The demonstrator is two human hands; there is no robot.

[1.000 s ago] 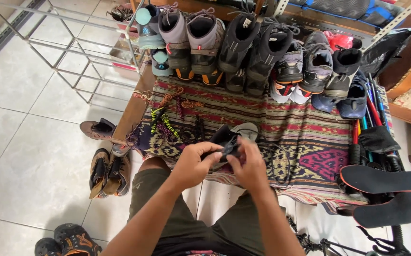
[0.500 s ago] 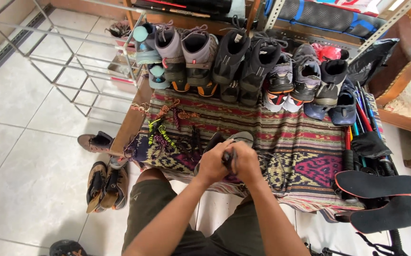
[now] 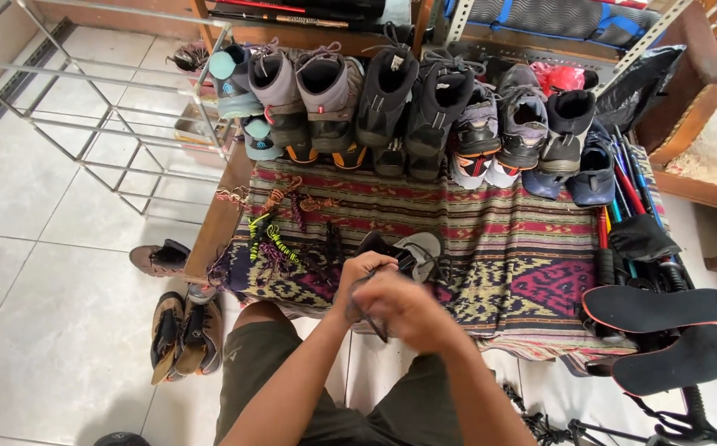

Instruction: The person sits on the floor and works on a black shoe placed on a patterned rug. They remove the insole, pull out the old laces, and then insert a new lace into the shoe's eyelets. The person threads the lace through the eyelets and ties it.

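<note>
My left hand [image 3: 362,274] and my right hand [image 3: 408,307] are pressed together over the near edge of a table covered in woven patterned cloth [image 3: 507,248]. Both are closed on a thin dark lace [image 3: 368,320], and a loop of it hangs below my fingers. Just beyond my hands a dark shoe with a grey sole [image 3: 412,248] lies on its side on the cloth. Bundles of coloured laces [image 3: 272,239] lie on the cloth to the left of my hands.
A row of several hiking shoes [image 3: 424,107] lines the far edge of the table. Two dark insoles with orange rims [image 3: 664,330] and trekking poles [image 3: 623,198] sit at the right. Brown shoes [image 3: 181,330] stand on the tiled floor at left, beside a metal rack [image 3: 111,124].
My hands, apart on the dark piece a second ago, have closed together and pulled back toward my body, the right now partly over the left.
</note>
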